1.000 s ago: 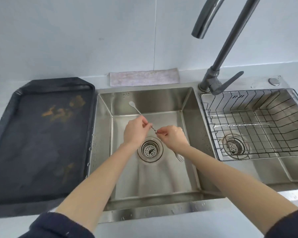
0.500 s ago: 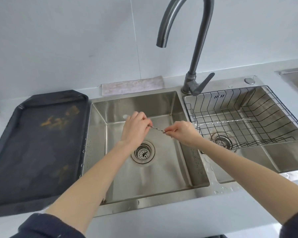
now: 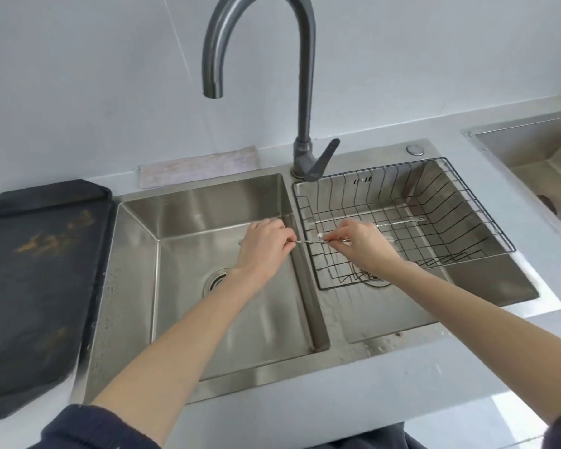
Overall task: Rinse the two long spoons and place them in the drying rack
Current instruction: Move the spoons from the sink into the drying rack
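The left hand (image 3: 266, 246) pinched one end of a thin metal spoon (image 3: 311, 242), and the right hand (image 3: 361, 243) pinched the other end, fingers curled on the handle. The spoon ran nearly level from 9 to 3 o'clock between them, crossing the divider between the two basins. Its bowl was hidden by the hands, so which end was which could not be told.

The left hand hung over the left basin (image 3: 208, 270), at 1 o'clock from the drain (image 3: 216, 280). The right hand hung over the rack (image 3: 434, 228), a black wire basket sitting in the right basin (image 3: 402, 315), near the rack's 9 o'clock side.

A second long utensil (image 3: 399, 222) lay on the rack floor, running out from behind the right hand toward 2 o'clock; whether its far tip was a spoon bowl could not be told.

The tap (image 3: 305, 92) rose at 12 o'clock from the hands, spout over the left basin, no water visible. A cloth (image 3: 201, 168) lay behind the left basin. A dark tray (image 3: 30, 286) with brown stains sat at 9 o'clock beside the sink. Dark sleeves (image 3: 88, 429) showed at the bottom edge.
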{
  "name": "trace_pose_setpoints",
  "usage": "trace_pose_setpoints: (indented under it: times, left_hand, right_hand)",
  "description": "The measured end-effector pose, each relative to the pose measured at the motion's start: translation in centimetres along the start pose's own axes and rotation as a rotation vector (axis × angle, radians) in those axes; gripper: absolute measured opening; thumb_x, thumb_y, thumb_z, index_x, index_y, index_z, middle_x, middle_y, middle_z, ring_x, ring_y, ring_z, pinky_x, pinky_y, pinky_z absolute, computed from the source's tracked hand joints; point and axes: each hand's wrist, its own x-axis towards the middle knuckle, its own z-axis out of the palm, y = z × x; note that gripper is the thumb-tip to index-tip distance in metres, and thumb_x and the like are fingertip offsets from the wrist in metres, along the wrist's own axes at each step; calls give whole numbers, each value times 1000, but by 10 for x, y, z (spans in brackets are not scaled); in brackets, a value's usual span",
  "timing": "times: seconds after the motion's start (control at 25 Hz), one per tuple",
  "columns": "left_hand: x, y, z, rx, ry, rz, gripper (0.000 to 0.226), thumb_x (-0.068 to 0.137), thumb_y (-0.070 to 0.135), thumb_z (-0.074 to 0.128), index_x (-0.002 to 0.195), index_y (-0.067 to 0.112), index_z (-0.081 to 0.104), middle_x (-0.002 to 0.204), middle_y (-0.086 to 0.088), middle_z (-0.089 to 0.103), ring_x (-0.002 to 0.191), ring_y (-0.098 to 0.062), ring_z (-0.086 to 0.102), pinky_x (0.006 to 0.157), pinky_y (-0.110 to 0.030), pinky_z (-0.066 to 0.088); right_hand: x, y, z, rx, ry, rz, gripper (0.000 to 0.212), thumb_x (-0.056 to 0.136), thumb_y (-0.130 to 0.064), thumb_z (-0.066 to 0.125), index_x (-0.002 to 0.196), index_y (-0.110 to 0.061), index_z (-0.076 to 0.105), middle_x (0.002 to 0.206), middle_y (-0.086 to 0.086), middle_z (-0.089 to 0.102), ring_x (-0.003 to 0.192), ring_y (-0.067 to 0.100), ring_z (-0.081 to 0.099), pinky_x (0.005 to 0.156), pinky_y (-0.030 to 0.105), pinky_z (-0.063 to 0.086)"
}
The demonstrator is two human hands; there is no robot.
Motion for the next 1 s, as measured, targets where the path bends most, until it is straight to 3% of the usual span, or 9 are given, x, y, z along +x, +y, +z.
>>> trace_pose_setpoints:
  times: [0.24, 0.6, 0.8, 1.0]
  left_hand:
    - [27, 58, 18, -43, 1, 49, 26, 93, 25, 48, 111, 17, 65, 110, -2, 64, 106, -21, 54, 91, -29, 37]
    - [67, 114, 47, -43, -80, 50, 29, 95, 21, 43, 118, 17, 61, 118, -3, 61, 112, -22, 51, 95, -33, 36]
    - [76, 130, 72, -51, -186, 36, 34, 94, 13, 41, 125, 14, 55, 124, -5, 58, 116, -23, 48, 99, -36, 37]
    - [82, 129, 97, 0, -335, -6, 39, 95, 21, 36, 131, 10, 47, 133, -9, 50, 123, -26, 42, 102, -38, 34]
  right_hand:
    - [-6, 56, -33, -165, 61, 6, 24, 90, -24, 55, 108, -18, 70, 105, 7, 63, 105, 26, 52, 89, 36, 37]
    - [-1, 123, -61, -137, 17, 27, 23, 89, -21, 57, 105, -14, 71, 102, 10, 65, 102, 26, 57, 83, 33, 43]
    - [10, 154, -56, -140, -54, 68, 22, 89, -21, 58, 104, -14, 72, 105, 9, 67, 103, 28, 58, 81, 32, 42]
    - [26, 172, -40, -143, -147, 106, 22, 89, -22, 58, 103, -15, 72, 102, 10, 64, 100, 30, 58, 77, 32, 43]
